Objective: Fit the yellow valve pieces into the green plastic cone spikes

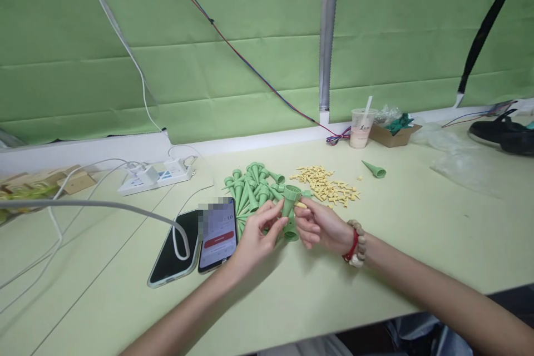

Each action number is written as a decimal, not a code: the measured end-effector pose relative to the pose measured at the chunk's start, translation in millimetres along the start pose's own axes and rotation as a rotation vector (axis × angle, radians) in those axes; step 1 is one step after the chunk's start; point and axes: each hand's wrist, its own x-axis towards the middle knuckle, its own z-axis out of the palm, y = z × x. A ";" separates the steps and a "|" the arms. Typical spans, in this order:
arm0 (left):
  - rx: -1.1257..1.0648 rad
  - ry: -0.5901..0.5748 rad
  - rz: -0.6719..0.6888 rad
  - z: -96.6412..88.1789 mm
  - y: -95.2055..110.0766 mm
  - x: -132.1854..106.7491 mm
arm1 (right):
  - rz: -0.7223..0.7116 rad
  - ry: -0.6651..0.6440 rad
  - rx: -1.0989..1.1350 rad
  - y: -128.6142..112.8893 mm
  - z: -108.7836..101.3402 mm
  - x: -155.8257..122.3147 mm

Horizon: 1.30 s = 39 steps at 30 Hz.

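My left hand (259,235) is closed around a green plastic cone-shaped spike (291,194), its wide threaded mouth facing up. Between the thumb and fingers of my right hand (324,226) is a small yellow plastic piece (300,205), held against or very close to the spike's side; contact cannot be made out. Another green spike (291,233) lies just below the held one, partly covered by my hands. Behind my left hand is a heap of similar green spikes (251,189). Many small yellow pieces (323,182) lie scattered beyond my right hand.
Two phones, one dark (175,250) and one lit (217,239), lie left of my hands. A power strip (156,176) with white cables sits behind them. A single green spike (374,169), a drink cup (361,129), a cardboard box (394,136) and black shoes (503,132) are farther right.
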 end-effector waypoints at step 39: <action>-0.460 0.211 -0.369 -15.3 -17.2 15.2 | 0.124 0.949 -1.754 -29.4 -116.7 5.6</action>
